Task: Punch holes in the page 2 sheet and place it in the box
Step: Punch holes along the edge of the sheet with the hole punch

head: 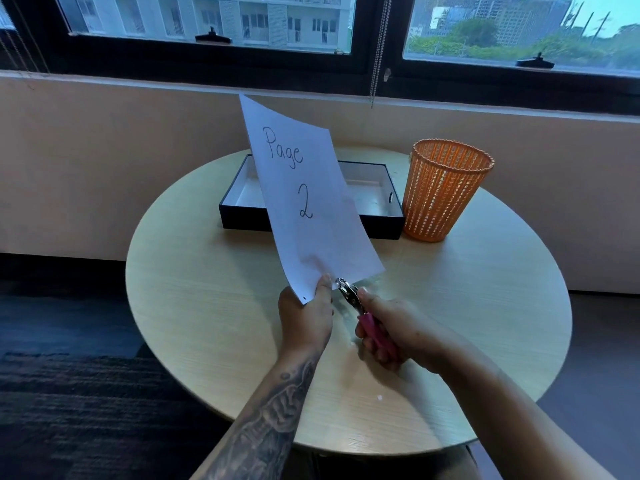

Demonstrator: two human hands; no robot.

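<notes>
A white sheet [304, 202] with "Page 2" handwritten on it stands tilted above the round table. My left hand [304, 317] pinches its bottom edge, where one small punched hole shows near the left corner. My right hand [394, 332] grips the pink handles of a metal hole punch [349, 292], whose jaws sit on the sheet's bottom edge just right of my left thumb. Behind the sheet lies an open black box [377, 226] with a pale inside, partly hidden by the paper.
An orange mesh basket [443, 192] stands right of the box. The round wooden table [194, 306] has a small white paper dot [379, 397] near its front. A wall and windows lie beyond; dark carpet is at the left.
</notes>
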